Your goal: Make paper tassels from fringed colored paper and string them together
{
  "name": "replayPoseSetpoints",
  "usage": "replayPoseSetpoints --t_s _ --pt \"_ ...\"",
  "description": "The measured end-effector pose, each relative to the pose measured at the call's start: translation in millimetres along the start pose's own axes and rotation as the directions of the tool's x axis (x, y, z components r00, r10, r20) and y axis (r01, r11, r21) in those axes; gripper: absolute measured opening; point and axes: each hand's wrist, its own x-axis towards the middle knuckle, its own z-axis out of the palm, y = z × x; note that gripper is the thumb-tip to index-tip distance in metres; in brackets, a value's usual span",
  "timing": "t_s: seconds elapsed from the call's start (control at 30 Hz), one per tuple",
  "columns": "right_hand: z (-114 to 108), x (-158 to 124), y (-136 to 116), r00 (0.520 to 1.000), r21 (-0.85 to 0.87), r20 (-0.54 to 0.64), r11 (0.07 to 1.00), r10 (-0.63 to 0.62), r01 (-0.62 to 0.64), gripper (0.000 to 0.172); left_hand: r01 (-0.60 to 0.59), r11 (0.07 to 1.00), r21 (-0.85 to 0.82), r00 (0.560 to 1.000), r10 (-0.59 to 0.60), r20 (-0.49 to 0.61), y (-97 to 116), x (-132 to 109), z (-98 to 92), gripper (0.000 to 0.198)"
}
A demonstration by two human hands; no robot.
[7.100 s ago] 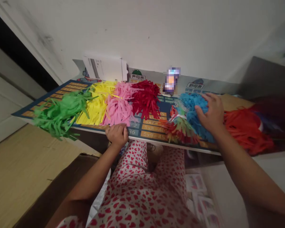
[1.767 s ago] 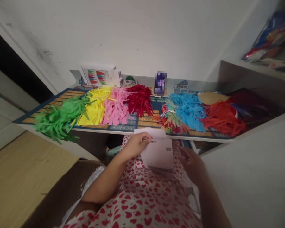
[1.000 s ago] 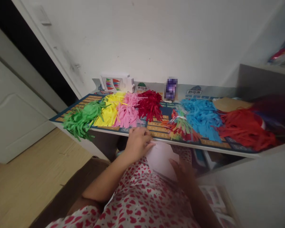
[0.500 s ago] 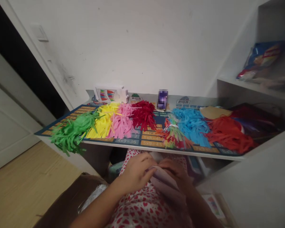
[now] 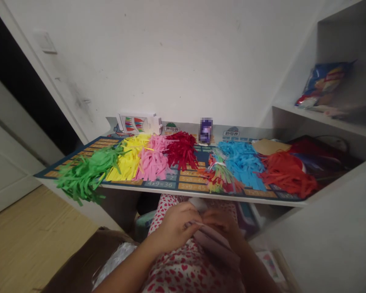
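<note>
Pale pink paper (image 5: 216, 243) held betw my left hand (image 5: 175, 228) & right hand (image 5: 221, 224), both together on it; fingers hide most of it. Multiplication mat (image 5: 160, 184) just beyond.

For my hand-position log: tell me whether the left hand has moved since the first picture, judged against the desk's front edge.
Yes. The left hand has moved back and down from the front edge of the desk; it rested on that edge, and now sits below it, over the lap, at the folded pale paper.

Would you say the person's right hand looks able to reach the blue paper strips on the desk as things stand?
Probably yes. The right hand is holding the folded pale paper just below the desk's front edge, and nothing seems to block the way up to the blue paper strips, though the hand is occupied for now.
</note>
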Motion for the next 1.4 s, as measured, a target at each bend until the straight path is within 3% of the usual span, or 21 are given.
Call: replayPoseSetpoints --t_s 0.13,0.23,0.37,0.43,0.53,0.57,0.63,0.7,0.77,0.87,0.93,1.03,1.17,1.3,1.4 --pt "8 -5 4 0.997 -0.093 -0.078 0.996 0.004 -0.011 0.036 -0.017 1.000 0.011 1.000 0.017 0.010 -1 2 1.5 0.011" --pt "-8 -23 23 0.971 -0.217 -0.213 0.964 0.109 -0.156 0.031 -0.049 0.996 0.068 0.999 0.049 0.001 -1 0 -4.4 0.013" --pt "-44 -67 53 0.900 -0.510 -0.312 0.746 0.304 -0.428 0.028 -0.070 0.920 0.385 0.992 0.104 -0.069 -5 -12 -25.3 0.016" --pt "-47 -80 55 0.917 -0.547 -0.203 0.737 0.343 -0.397 0.035 -0.131 0.875 0.466 0.988 0.153 -0.010 -10 -19 -35.4 0.016" --pt "-19 -73 39 0.960 -0.420 0.194 0.902 0.201 -0.103 0.059 -0.144 0.900 0.412 0.989 0.146 0.027 -19 -30 -43.8 0.019" --pt "-5 -64 32 0.948 -0.371 0.296 0.929 0.117 0.001 0.068 -0.089 0.922 0.378 0.995 0.097 -0.003 -22 -33 -45.5 0.019" --pt "23 -42 21 0.927 -0.352 0.376 0.926 0.006 0.137 0.079 0.097 0.958 0.272 0.993 -0.075 -0.089 -26 -40 -48.8 0.021" --pt "46 -21 17 0.927 -0.384 0.372 0.900 -0.051 0.204 0.072 0.321 0.941 0.107 0.940 -0.303 -0.155 -28 -46 -53.5 0.025" --pt "64 -7 19 0.921 -0.385 0.374 0.885 -0.111 0.263 0.056 0.493 0.866 -0.083 0.845 -0.499 -0.193 -31 -52 -58.7 0.029" --pt "82 2 26 0.913 -0.340 0.361 0.885 -0.189 0.318 0.044 0.622 0.731 -0.280 0.696 -0.680 -0.230 -36 -61 -63.3 0.026" --pt "91 2 29 0.924 -0.300 0.325 0.905 -0.200 0.302 0.036 0.664 0.674 -0.324 0.623 -0.738 -0.259 -41 -67 -62.5 0.028" --pt "97 2 32 0.954 -0.249 0.253 0.941 -0.164 0.228 0.029 0.656 0.621 -0.429 0.573 -0.780 -0.251 -47 -72 -57.1 0.039" --pt "97 9 33 0.979 -0.214 0.170 0.966 -0.110 0.146 0.028 0.595 0.416 -0.688 0.519 -0.852 -0.066 -48 -71 -49.4 0.063" --pt "98 17 33 0.997 -0.179 0.068 0.983 -0.025 0.037 0.023 0.626 0.246 -0.740 0.471 -0.876 0.107 -45 -70 -45.0 0.052" --pt "101 21 33 1.000 -0.162 0.024 0.987 0.012 -0.008 0.016 0.665 0.207 -0.718 0.460 -0.871 0.174 -44 -71 -42.8 0.048"
